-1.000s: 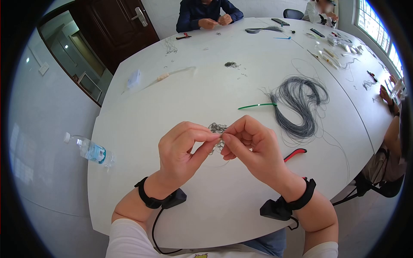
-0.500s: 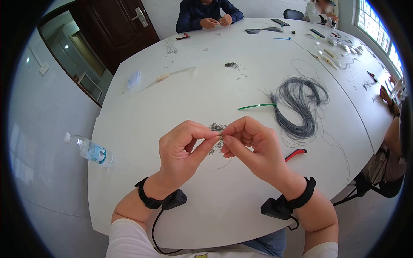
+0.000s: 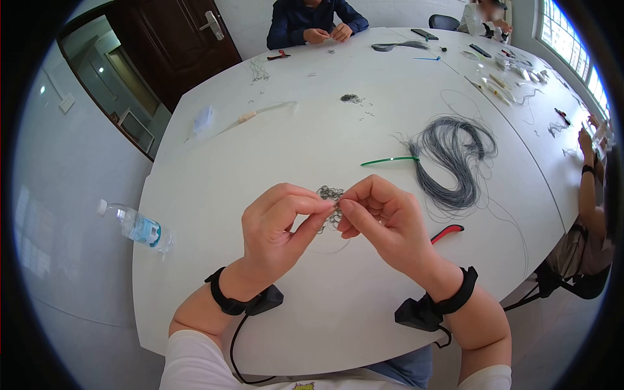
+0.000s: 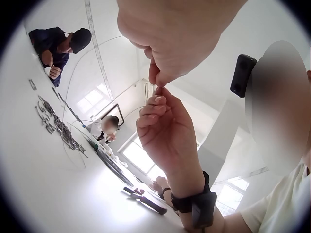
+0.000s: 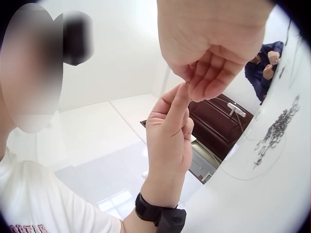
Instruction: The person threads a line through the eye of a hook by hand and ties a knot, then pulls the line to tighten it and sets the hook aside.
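Both hands meet over the table in front of me, fingertip to fingertip. My left hand (image 3: 276,224) pinches with thumb and forefinger. Against it, my right hand (image 3: 387,221) pinches too, its other fingers curled inward. Between them only a tiny dark tip (image 5: 187,82) of a small piece shows; the fingertips hide the rest, and I cannot tell its kind. Beyond and below the fingers lies a heap of small bent metal hooks (image 3: 330,193), also in view as a metal heap (image 4: 60,127) from the left wrist. A thin line (image 5: 243,178) curves near this heap.
Red-and-black-handled pliers (image 3: 448,232) lie beside my right wrist. A grey bundle of line (image 3: 448,162) with a green tie (image 3: 390,159) is at the right. Left stands out a water bottle (image 3: 140,227), lying tilted. Another small dark heap (image 3: 351,99) is farther back. Other people sit around the table.
Both hands stay nearly in place, with the fingertips shifting slightly as they pinch. At the far right, another person's forearm has moved up the table edge.
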